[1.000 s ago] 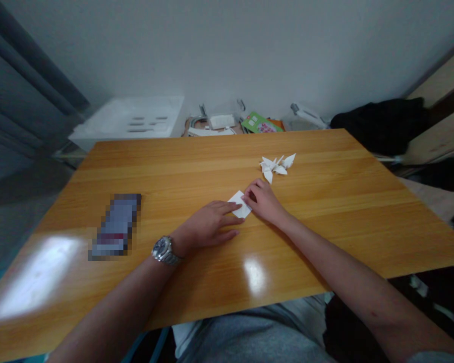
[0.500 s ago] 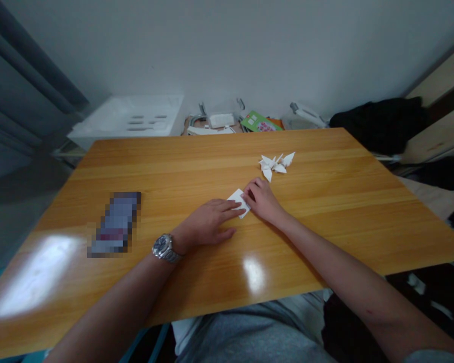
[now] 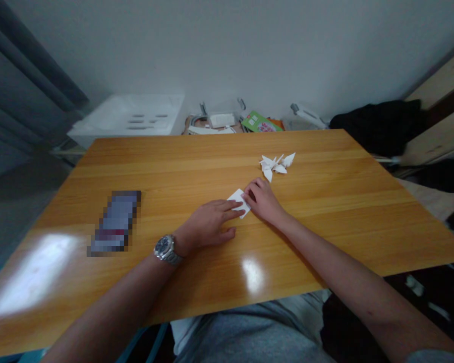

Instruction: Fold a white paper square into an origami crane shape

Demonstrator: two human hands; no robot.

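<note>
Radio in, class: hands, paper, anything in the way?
Left hand spread, partly over white paper. Right hand curled at its edge. Folded paper pieces beyond, apparently not blocking.

Dim light, glare on tabletop (image 3: pixel 166 171), stretched edges

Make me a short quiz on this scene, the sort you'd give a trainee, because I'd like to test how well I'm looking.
1. Multiple choice: what do the outstretched fingertips of the left hand lie over?
A) the smartphone
B) the small white paper
C) the green booklet

2. True or false: the white origami figures lie farther from the person than the right hand.

3. Short answer: which wrist wears the metal-band wristwatch?

Key:
1. B
2. True; they sit just beyond that hand.
3. The left wrist.
</note>
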